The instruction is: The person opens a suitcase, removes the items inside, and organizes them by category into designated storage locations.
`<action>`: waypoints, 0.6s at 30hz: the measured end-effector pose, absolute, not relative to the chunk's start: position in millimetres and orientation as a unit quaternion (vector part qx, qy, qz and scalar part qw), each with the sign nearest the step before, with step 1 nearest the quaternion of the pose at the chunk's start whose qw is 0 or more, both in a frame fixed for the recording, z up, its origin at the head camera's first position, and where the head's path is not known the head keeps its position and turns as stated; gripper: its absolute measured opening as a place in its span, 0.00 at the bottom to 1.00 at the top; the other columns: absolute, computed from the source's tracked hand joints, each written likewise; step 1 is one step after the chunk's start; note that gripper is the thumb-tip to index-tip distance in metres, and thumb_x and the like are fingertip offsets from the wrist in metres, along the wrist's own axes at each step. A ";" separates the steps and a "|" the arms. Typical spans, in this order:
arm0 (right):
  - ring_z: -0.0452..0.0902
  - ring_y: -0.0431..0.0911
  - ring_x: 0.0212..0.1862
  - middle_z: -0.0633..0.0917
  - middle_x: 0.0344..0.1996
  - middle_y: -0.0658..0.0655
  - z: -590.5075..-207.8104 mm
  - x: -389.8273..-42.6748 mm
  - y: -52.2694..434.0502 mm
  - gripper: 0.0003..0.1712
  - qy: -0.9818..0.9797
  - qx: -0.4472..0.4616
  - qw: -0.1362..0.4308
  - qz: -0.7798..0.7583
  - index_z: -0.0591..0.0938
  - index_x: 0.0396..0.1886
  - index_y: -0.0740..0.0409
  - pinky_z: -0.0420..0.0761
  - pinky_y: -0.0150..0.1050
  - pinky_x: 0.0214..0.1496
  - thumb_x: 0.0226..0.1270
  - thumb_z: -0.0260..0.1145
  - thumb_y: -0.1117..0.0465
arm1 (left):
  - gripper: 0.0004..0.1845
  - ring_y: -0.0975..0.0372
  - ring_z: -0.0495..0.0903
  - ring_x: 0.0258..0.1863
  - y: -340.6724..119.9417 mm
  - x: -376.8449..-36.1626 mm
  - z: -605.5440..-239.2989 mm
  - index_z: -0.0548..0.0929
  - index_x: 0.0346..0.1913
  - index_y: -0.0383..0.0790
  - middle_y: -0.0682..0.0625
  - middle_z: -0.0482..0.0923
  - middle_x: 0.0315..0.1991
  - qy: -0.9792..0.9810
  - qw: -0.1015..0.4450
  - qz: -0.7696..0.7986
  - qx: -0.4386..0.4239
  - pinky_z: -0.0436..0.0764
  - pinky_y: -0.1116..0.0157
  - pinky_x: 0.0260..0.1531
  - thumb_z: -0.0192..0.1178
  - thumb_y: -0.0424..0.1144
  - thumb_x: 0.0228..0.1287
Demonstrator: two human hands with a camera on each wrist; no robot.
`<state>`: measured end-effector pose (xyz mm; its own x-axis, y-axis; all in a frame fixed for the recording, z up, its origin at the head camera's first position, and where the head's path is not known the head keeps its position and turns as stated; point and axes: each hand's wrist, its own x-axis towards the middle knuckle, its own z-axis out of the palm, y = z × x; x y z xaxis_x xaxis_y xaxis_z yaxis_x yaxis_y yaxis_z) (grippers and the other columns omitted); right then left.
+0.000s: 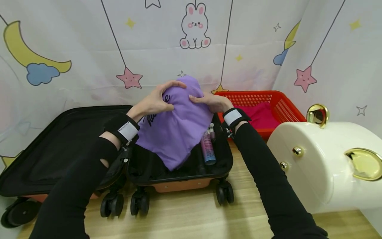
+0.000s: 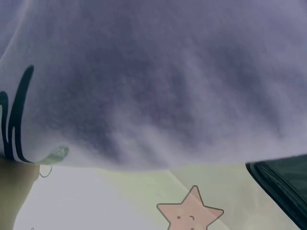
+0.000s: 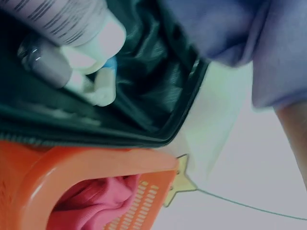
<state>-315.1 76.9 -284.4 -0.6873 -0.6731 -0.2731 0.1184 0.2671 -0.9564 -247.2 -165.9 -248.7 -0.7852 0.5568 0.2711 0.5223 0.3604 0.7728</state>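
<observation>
A soft purple garment (image 1: pixel 185 122) with black script lettering hangs in folds over the right half of an open black-lined suitcase (image 1: pixel 191 177). At its upper left, my left hand (image 1: pixel 152 101) grips the fabric, thumb and fingers spread across the front. My right hand (image 1: pixel 213 100) holds the upper right side, thumb lying on the front and the other fingers hidden behind the cloth. In the left wrist view the purple fabric fills most of the picture. Beside the garment, inside the suitcase, lies a pink and blue spray can (image 1: pixel 208 149) with small bottles (image 3: pixel 48 60) next to it.
Behind the suitcase's right side stands a red plastic basket (image 1: pixel 286 108) holding a crumpled pink cloth (image 1: pixel 262 114). A glossy white container with gold fittings (image 1: pixel 322 159) sits at the right. The black suitcase lid half (image 1: pixel 74 146) lies open at left. A printed curtain (image 1: pixel 161 49) hangs behind.
</observation>
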 end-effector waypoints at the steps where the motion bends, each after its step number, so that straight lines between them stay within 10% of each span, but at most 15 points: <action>1: 0.61 0.56 0.72 0.63 0.71 0.59 -282.6 -314.3 76.6 0.77 0.724 -0.193 0.338 -0.569 0.51 0.77 0.52 0.59 0.60 0.77 0.31 0.79 0.26 | 0.42 0.57 0.63 0.70 -166.4 -248.3 -249.0 0.72 0.69 0.42 0.48 0.67 0.72 0.828 0.014 0.460 0.322 0.61 0.54 0.70 0.60 0.20 0.45; 6: 0.68 0.52 0.65 0.69 0.66 0.57 -271.2 -311.4 70.3 0.43 0.745 -0.194 0.259 -0.583 0.59 0.75 0.53 0.65 0.53 0.74 0.67 0.66 0.47 | 0.52 0.51 0.64 0.69 -169.6 -254.0 -253.0 0.55 0.78 0.46 0.41 0.60 0.75 0.839 0.009 0.475 0.264 0.64 0.52 0.68 0.59 0.19 0.46; 10: 0.69 0.50 0.64 0.71 0.64 0.55 -262.7 -309.0 64.2 0.35 0.749 -0.213 0.217 -0.589 0.62 0.74 0.55 0.66 0.49 0.72 0.70 0.61 0.56 | 0.52 0.48 0.66 0.66 -174.1 -257.4 -255.0 0.47 0.80 0.44 0.35 0.60 0.74 0.848 0.040 0.488 0.202 0.66 0.51 0.67 0.60 0.24 0.52; 18: 0.73 0.45 0.54 0.75 0.50 0.52 -245.8 -303.8 66.4 0.20 0.749 -0.245 0.169 -0.592 0.71 0.59 0.57 0.71 0.39 0.61 0.71 0.62 0.57 | 0.26 0.54 0.78 0.49 -194.0 -260.4 -266.5 0.74 0.58 0.35 0.42 0.78 0.49 0.894 0.146 0.385 0.177 0.76 0.58 0.53 0.69 0.40 0.60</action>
